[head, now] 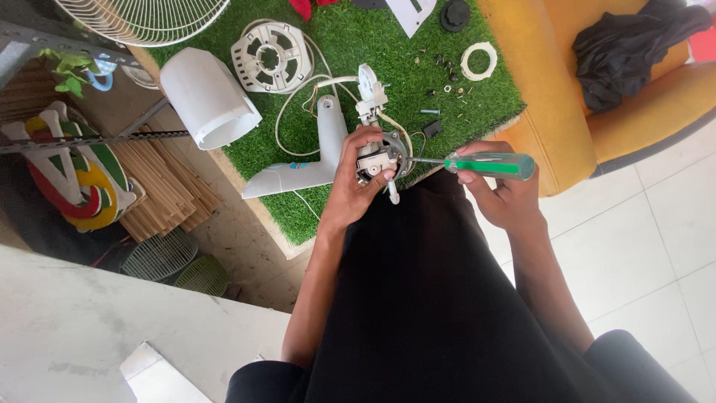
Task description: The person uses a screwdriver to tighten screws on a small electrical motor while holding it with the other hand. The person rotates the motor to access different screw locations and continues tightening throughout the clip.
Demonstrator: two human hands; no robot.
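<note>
My left hand [356, 183] grips a small fan motor [385, 155] with a metal shaft, held over my lap at the edge of a green turf mat [373, 56]. My right hand [501, 195] holds a green-handled screwdriver [488, 165] level, its tip touching the motor's right side. White wires run from the motor to a white fan neck piece [330, 130] lying on the turf.
On the turf lie a white cylindrical motor cover [207, 97], a round white housing [270, 56], a white ring [478, 60], a black cap [454, 14] and several small screws [445, 71]. A fan grille [142, 16] is at top left. A yellow chair [597, 89] holds black cloth [634, 45].
</note>
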